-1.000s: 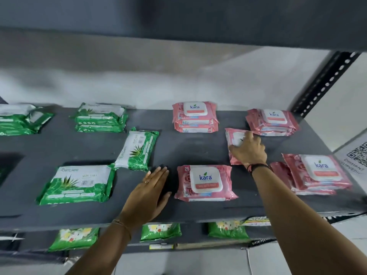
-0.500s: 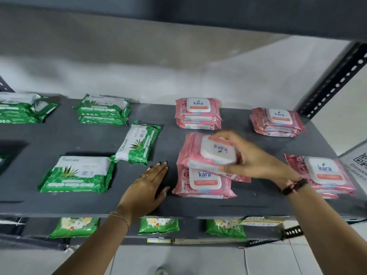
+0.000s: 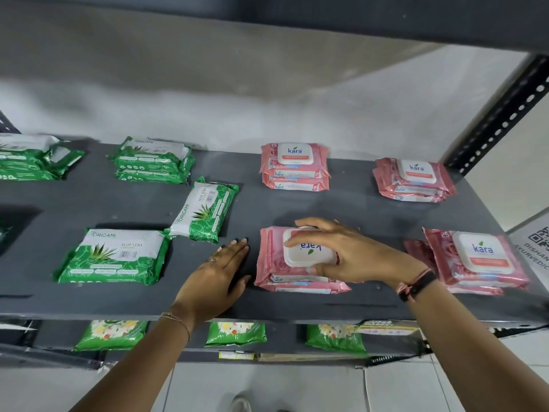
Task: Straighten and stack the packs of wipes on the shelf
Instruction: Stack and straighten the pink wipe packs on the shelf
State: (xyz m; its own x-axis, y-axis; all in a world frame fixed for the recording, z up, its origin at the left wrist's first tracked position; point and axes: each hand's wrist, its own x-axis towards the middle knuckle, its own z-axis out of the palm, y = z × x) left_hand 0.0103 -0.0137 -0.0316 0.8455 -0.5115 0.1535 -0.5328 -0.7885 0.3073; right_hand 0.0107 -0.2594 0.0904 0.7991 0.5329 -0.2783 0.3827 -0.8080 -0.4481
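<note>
Grey shelf: our right hand has just set the pink pack on another, still gripping; left hand flat, empty.

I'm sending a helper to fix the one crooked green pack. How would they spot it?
On the grey shelf, look at the left half where the green packs lie. Between the back stack and the front flat pack is the single green Origami pack. It alone sits turned at an angle, its lettering running up its side.

Head view, close, angled down onto the shelf front
</note>
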